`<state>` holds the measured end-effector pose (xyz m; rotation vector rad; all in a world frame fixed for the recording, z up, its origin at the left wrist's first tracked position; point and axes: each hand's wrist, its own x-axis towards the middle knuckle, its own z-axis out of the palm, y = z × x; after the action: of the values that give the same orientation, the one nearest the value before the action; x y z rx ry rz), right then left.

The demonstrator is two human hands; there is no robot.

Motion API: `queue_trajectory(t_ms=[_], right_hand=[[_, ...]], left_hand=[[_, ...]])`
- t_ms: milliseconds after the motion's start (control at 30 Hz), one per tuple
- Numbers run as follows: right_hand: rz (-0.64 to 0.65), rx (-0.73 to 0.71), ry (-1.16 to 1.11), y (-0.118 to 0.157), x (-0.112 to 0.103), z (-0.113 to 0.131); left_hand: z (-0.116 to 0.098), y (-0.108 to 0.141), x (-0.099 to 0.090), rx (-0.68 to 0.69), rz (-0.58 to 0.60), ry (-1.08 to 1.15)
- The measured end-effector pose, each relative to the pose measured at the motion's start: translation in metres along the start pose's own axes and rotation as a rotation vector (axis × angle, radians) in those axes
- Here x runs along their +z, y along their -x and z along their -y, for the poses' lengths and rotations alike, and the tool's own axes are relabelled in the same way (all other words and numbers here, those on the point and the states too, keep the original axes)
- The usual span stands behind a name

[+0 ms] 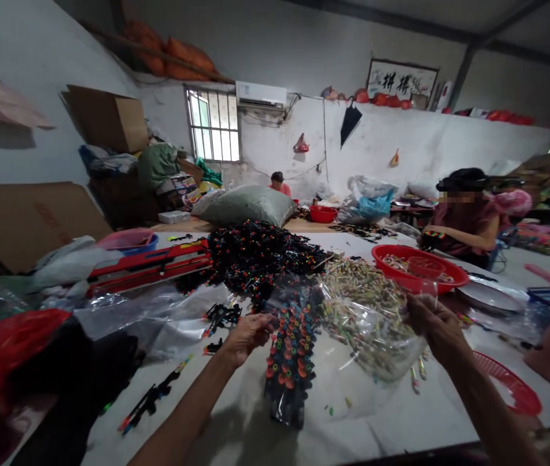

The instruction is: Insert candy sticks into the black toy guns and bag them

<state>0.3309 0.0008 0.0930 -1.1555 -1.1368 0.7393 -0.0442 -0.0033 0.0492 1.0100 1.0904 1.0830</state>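
Note:
My left hand (252, 334) is closed, fingers pinched at the upper left edge of a clear bag packed with black toy pieces (288, 356) that have orange, yellow and blue tips. The packed bag stands or lies near the table's front, below a large heap of similar black toy pieces (260, 252). My right hand (435, 323) grips the edge of a clear plastic bag (376, 346), which spreads leftward over a heap of small pale, colourful pieces (352, 285). Whether the two stretches of plastic join, I cannot tell. A long black toy gun (151, 401) lies left of my left forearm.
A red basin (420, 268) stands at the right, with a red basket (510, 385) nearer. Red boxes (158, 262), plastic sheets (168, 317) and a red bag (8, 356) crowd the left. Across the table sits a co-worker (469, 223); another person (279, 184) is farther back.

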Motion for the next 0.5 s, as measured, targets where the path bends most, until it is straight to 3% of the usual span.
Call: queue_trajectory(t_ms=[133,267,300,400,467,500], right_hand=[[-0.047,-0.081,0.283,-0.013,0.010,-0.021],[-0.195,-0.279,0.584,0.002,0.065,0.010],[-0.131,-0.263,0.559,0.012,0.081,0.023],[0.434,-0.036,0.246,0.041,0.117,0.057],[0.580,0.031,0.038,0.049,0.124,0.068],[0.568,0.047,-0.032,0.048,0.122,0.069]], left_hand=[[-0.017,0.009,0.010,0.164,-0.088,-0.064],[-0.038,0.012,0.063,0.385,-0.149,-0.108],[-0.040,0.012,0.079,0.450,-0.148,-0.123],[-0.043,0.010,0.118,0.609,-0.071,-0.171],[-0.045,0.008,0.129,0.659,0.040,-0.251],[-0.049,0.007,0.129,0.669,0.097,-0.292]])
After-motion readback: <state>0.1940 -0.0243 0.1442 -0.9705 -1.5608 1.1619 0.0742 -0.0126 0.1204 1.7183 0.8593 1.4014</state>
